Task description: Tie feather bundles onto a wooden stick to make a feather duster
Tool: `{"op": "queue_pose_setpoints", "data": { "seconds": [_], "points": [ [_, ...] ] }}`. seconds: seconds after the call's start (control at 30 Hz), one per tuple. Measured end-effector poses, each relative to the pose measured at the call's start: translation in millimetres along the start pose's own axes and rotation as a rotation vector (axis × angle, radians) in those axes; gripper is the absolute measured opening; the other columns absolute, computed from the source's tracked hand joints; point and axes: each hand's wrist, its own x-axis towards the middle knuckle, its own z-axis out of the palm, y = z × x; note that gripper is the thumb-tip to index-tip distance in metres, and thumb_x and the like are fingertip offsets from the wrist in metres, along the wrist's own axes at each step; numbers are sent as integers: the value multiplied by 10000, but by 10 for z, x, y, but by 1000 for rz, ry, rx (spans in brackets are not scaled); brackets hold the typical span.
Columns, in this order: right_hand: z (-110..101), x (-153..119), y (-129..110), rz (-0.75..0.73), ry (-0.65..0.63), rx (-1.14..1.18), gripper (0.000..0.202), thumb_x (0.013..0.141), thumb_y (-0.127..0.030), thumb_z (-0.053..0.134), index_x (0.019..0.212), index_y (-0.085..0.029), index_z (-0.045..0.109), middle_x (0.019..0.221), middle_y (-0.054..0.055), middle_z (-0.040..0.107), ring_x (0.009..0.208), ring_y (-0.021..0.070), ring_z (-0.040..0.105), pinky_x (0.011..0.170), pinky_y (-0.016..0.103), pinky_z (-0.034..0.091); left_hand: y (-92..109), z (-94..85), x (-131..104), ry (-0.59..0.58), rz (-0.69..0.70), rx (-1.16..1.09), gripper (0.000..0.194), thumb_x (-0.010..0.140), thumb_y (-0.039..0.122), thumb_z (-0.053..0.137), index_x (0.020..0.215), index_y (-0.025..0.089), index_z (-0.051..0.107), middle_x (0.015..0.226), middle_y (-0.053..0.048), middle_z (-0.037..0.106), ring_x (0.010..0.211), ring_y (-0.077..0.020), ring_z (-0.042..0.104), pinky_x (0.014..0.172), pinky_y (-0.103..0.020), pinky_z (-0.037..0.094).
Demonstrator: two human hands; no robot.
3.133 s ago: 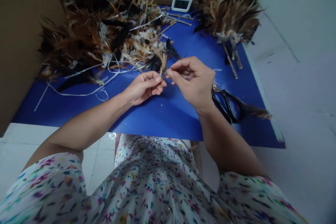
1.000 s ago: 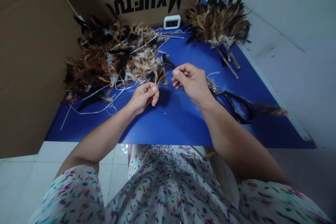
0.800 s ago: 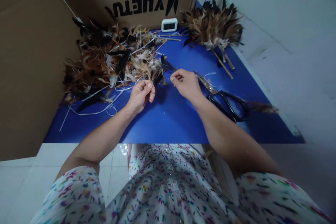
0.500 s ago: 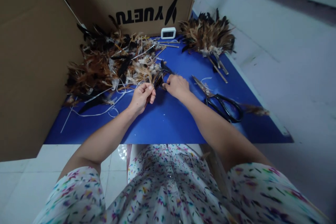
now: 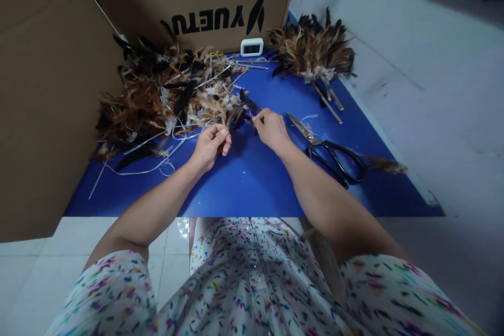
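My left hand (image 5: 212, 147) is closed in a pinch at the front edge of a large feather pile (image 5: 145, 92), with light brown feathers (image 5: 224, 117) rising from its fingertips. To its right, my right hand (image 5: 271, 128) is also pinched shut, and a small brown feather (image 5: 251, 113) shows at its fingertips, partly hidden. Just beyond that hand lies a black feather (image 5: 248, 100). White plastic strips (image 5: 145, 172) trail from the pile toward the left. Large black-handled scissors (image 5: 334, 157) rest right of my right hand, blades pointing away from me.
A bundle of brown and black feathers (image 5: 313, 52) on sticks lies at the back right. By the cardboard box (image 5: 129, 0) stands a small white digital timer (image 5: 252, 47). Thin sticks (image 5: 254, 66) lie before it on the blue table (image 5: 232, 189). A loose feather (image 5: 388, 164) sits beyond the scissor handles.
My right hand has moved slightly to the right, away from the left hand and the pile's edge. My left hand keeps its pinch in nearly the same place.
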Motion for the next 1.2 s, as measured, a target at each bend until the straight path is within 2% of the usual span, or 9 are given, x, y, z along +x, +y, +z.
{"op": "queue_pose_setpoints", "data": {
  "seconds": [0.13,0.23,0.4,0.6,0.87,1.07,1.13,1.2],
  "points": [
    [19,17,31,-13,45,238,146,838,-164,561,700,-202,533,612,10,634,607,160,624,674,314,506,11,5,-6,-1,1,-4,434,694,462,805,732,170,486,615,59,591,399,-39,485,379,-177,361],
    [42,16,40,-9,37,449,132,796,-182,599,684,-198,530,600,-8,638,505,119,598,546,268,507,11,5,-12,-3,2,-5,423,700,458,801,734,170,493,617,59,593,401,-38,484,382,-177,363],
    [41,18,14,59,22,719,124,723,-136,646,789,-188,555,594,-43,620,559,118,646,471,207,501,7,2,-12,-4,4,8,431,710,481,787,738,171,489,621,55,588,412,-39,485,388,-176,366],
    [-42,8,-59,108,-8,854,233,682,-142,691,906,-175,635,707,-18,676,627,124,671,466,198,482,22,8,-14,-3,9,9,428,712,475,788,730,169,491,622,54,582,416,-39,484,391,-175,364],
    [-87,6,-84,194,11,934,79,743,-201,674,808,-180,634,687,-2,670,664,129,677,484,194,473,12,-7,-7,1,-5,22,432,706,480,790,738,173,487,622,58,587,414,-36,483,389,-174,365],
    [-133,9,-102,82,105,861,57,732,-231,690,765,-191,668,631,-34,582,571,87,525,493,212,457,9,-13,-4,-11,-5,21,419,718,476,785,737,166,502,624,52,586,421,-39,483,397,-174,366],
    [-158,-7,-120,67,72,887,68,734,-245,691,766,-193,661,611,-36,573,550,83,510,491,212,449,13,-10,-3,-11,-3,17,419,719,476,785,728,165,504,622,50,584,420,-37,482,400,-174,368],
    [-184,-43,-153,60,-16,943,100,727,-259,704,774,-189,649,637,-24,610,563,84,543,511,214,460,18,-4,-5,-20,-5,14,422,718,478,786,716,165,503,614,50,580,418,-36,478,398,-174,366]
  ]
}}
